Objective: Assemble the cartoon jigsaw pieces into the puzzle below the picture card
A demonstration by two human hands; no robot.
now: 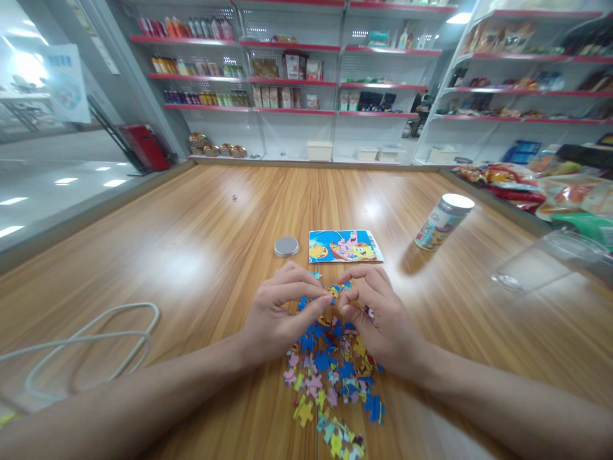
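Hand L [282, 310]: fingers nearly pinched; R hand [380, 316]: loosely curled; can't tell holds. Small blue-pink-yellow jigsaw pcs [323, 361] btwn, near.

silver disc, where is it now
In the head view, the silver disc lies on the table, just left of the picture card, beyond the left hand.

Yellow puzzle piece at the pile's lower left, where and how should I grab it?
Pinch the yellow puzzle piece by its left and right edges, probably with the left hand from above and the left: it looks flat, bare tabletop borders its left side, and other pieces crowd its upper edge.
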